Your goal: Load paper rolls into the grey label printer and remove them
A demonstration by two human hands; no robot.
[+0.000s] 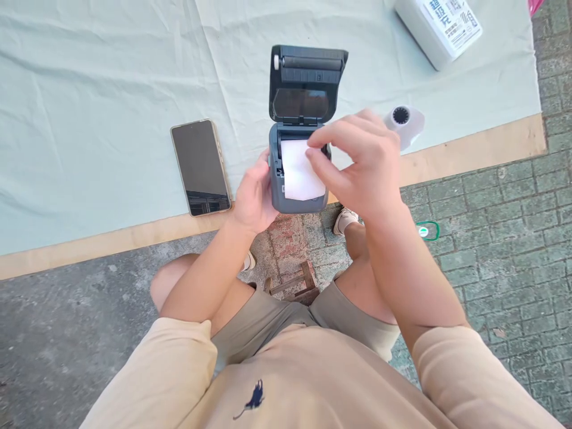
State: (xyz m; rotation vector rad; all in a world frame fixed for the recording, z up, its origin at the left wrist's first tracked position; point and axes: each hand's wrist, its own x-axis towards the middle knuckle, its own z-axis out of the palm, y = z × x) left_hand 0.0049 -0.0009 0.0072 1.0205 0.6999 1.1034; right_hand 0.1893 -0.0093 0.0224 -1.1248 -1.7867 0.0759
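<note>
A small dark grey label printer (298,119) stands at the front edge of a cloth-covered board, its lid swung open and back. White paper (298,173) lies over its front from the roll bay. My left hand (255,196) grips the printer's left side. Over the bay, my right hand (363,167) pinches the top right of the paper between thumb and fingers. A white roll holder with a dark core (403,122) lies just right of my right hand.
A black phone (200,167) lies face up left of the printer. A white box with printed labels (440,27) sits at the far right of the pale cloth (111,89). Wooden board edge (469,152), paved ground and my knees lie below.
</note>
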